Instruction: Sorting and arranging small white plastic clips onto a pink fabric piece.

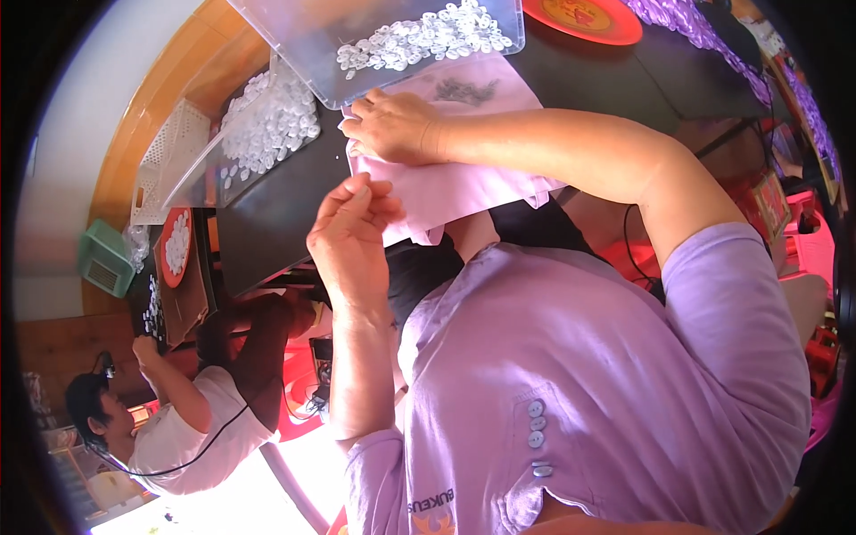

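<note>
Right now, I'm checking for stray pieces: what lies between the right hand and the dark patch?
In the head view, only bare pink cloth shows between the right hand and the dark patch.

A: Any free worktop [276, 201]?
B: Yep, strip btwn clear bin [198, 168] & pink cloth [450, 189]; L hand [350, 223] in the way at cloth's L edge.
A: Across cloth?
B: Near side only. R hand [397, 127] + forearm [535, 143] cross it, clear tub [299, 58] blocks far edge.
A: Far R?
B: Open btwn forearm & red tray [622, 32].
</note>
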